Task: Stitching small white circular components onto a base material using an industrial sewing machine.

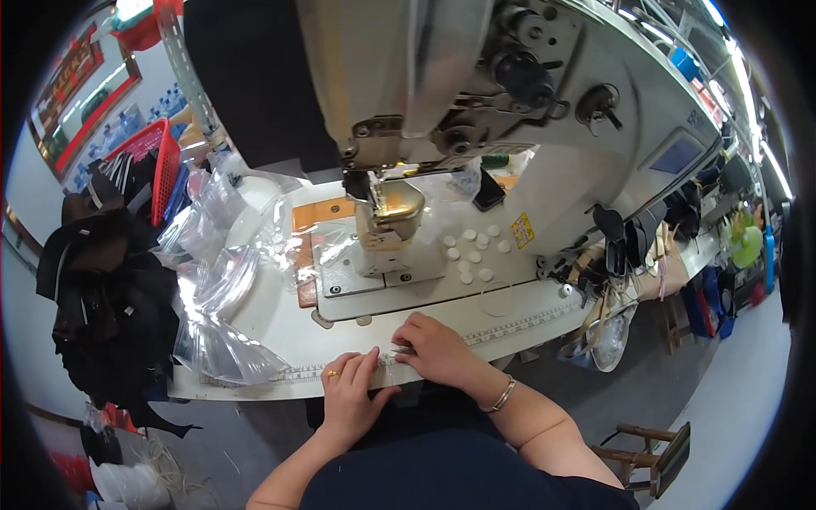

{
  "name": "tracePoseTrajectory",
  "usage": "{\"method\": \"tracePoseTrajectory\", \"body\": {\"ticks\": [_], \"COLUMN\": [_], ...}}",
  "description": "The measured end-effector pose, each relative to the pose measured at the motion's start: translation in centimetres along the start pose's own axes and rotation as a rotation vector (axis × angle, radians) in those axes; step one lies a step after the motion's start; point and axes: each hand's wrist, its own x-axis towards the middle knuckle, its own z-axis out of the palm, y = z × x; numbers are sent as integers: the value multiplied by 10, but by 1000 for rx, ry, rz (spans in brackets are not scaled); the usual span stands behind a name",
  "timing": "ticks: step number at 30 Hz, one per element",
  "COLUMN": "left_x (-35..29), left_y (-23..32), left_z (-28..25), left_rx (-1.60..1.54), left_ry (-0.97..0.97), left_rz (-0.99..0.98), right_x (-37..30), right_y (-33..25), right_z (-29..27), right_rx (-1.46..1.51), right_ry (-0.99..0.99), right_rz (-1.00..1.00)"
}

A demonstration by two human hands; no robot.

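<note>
At the front edge of the white sewing table (pixel 255 340), my left hand (pixel 347 398) lies with its fingers stretched out, over a ruler strip (pixel 520 327) that runs along the edge. Close by on its right, my right hand (pixel 435 350) is closed, its fingers pinched together. A small dark, metal-looking bit shows at those fingertips, too small to name. Beyond both hands stands a post-type sewing machine (pixel 561 183), its post (pixel 382 242) rising from a metal bed plate. Several small white discs (pixel 482 240) lie to the right of the post.
Clear plastic sheeting (pixel 223 293) covers the table's left part. Dark fabric pieces (pixel 102 297) hang beyond it, near a red basket (pixel 166 166). Straps and bags (pixel 625 280) crowd the right end. A wooden stool (pixel 650 459) stands on the floor at lower right.
</note>
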Motion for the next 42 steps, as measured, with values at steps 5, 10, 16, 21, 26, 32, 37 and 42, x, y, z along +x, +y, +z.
{"method": "tracePoseTrajectory", "body": {"ticks": [5, 10, 16, 21, 26, 32, 37, 42], "left_x": [-3, -3, -6, 5, 67, 98, 87, 80], "left_y": [1, 3, 12, 18, -19, -72, -27, 11], "left_z": [9, 15, 18, 5, -36, -33, -20, 25], "left_rx": [-157, -133, -274, -527, -819, -35, 140, -597], "left_ry": [-70, 9, 33, -92, 126, 268, 297, -37], "left_rz": [16, 102, -38, -123, -382, -344, 14, -116], "right_x": [7, 15, 13, -6, -10, 10, 11, 6], "right_y": [2, 7, 13, 47, 54, 68, 68, 40], "right_z": [5, 11, -8, -29, -52, -77, -77, -62], "right_rx": [-19, -19, -102, -175, -12, 54, 176, 384], "right_ry": [-83, 29, 312, 333, 306, 402, 261, 119], "right_rz": [-74, -144, -101, -53, 74, 119, 185, 163]}}
